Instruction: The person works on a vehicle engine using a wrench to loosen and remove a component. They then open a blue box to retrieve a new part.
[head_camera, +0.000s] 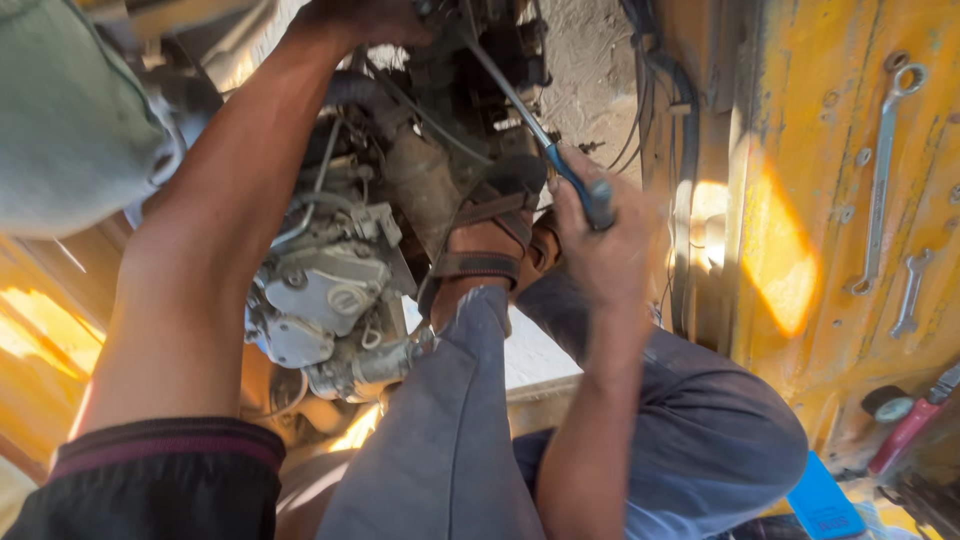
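Left hand (365, 18): raised at the top edge, buried among engine parts; fingers hidden, so its state cannot be told.

Engine assembly (330, 290): grey casting with hoses, below the left hand, between both forearms.

Screwdriver (530, 125): blue handle clenched in the right hand (600, 240); the shaft is angled up and left toward the left hand, tip lost among cables. The shaft is judged best kept in line with the fastener, pressure steady, the left hand steadying the part.

Sandalled foot (490, 245): just left of the right hand, crowding it.

Cables (650, 90): above the right hand.

Two spanners (885, 180): well right, on the yellow panel (790, 150).
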